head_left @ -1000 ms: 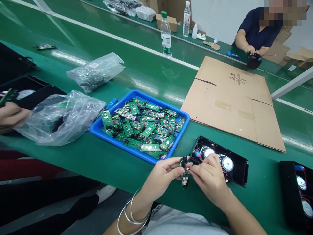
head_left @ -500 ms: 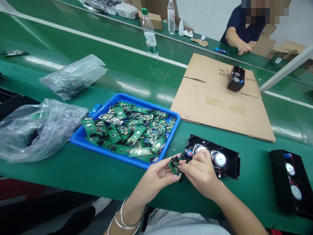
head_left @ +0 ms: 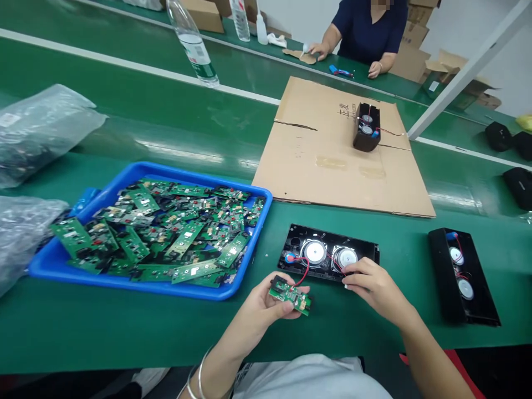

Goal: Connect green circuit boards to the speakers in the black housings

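Below, green tabletop [head_left: 166, 332]; left fingers [head_left: 283, 308] grip circuit board [head_left: 296, 299]; right fingers [head_left: 361, 266], hold unclear; white wall [head_left: 307, 22] beyond.

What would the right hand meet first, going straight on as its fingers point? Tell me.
The right hand would probably meet the black speaker case first, near the closer white disc; depth is unclear.

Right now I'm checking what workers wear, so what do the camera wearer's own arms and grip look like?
Both forearms are bare, with no sleeve in view. The left grip is ungloved, with slim silver bangles at that wrist. The right grip is ungloved too, its wrist showing no bangle.
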Demonstrator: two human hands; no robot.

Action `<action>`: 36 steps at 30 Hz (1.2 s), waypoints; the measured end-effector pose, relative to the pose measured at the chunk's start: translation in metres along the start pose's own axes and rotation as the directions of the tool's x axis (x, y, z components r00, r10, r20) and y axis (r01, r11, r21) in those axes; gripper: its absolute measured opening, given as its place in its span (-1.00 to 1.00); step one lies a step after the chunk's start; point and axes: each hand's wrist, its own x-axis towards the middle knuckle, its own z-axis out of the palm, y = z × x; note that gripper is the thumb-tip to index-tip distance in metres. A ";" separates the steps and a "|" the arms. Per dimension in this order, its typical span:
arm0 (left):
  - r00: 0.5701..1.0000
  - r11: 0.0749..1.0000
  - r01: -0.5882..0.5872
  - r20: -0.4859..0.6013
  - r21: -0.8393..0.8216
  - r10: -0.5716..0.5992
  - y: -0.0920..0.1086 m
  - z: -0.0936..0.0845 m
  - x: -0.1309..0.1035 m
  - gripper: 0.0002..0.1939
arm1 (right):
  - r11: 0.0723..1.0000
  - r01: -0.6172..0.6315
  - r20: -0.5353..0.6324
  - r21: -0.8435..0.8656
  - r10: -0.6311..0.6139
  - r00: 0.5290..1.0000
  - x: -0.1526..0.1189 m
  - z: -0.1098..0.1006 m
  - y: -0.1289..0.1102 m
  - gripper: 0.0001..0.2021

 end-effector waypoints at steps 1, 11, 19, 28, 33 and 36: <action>1.000 1.000 -0.001 0.003 0.002 0.001 -0.001 0.005 0.002 -0.52 | 1.000 0.011 -0.036 0.028 -0.010 0.999 0.002 0.004 0.001 -0.84; 0.965 0.978 -0.105 -0.219 0.179 0.144 0.003 0.043 0.016 -0.63 | 0.976 -0.108 -0.246 0.190 0.154 0.957 0.035 0.018 0.000 -0.84; 0.917 0.920 -0.205 -0.262 0.334 0.299 0.002 0.043 0.022 -0.72 | 0.995 0.039 -0.191 -0.094 -0.056 0.980 0.038 0.025 -0.008 -0.79; 0.870 0.720 -0.272 -0.157 0.638 0.467 0.003 0.046 0.017 -0.79 | 0.944 0.075 -0.122 -0.320 -0.120 0.985 0.044 0.022 -0.017 -0.78; 0.847 0.626 -0.312 -0.089 0.714 0.524 0.003 0.044 0.016 -0.78 | 0.941 0.048 -0.136 -0.335 -0.098 0.986 0.047 0.024 -0.018 -0.79; 0.856 0.638 -0.350 -0.043 0.686 0.515 0.005 0.041 0.016 -0.78 | 0.984 -0.032 -0.117 -0.173 0.011 0.993 0.049 0.022 -0.015 -0.89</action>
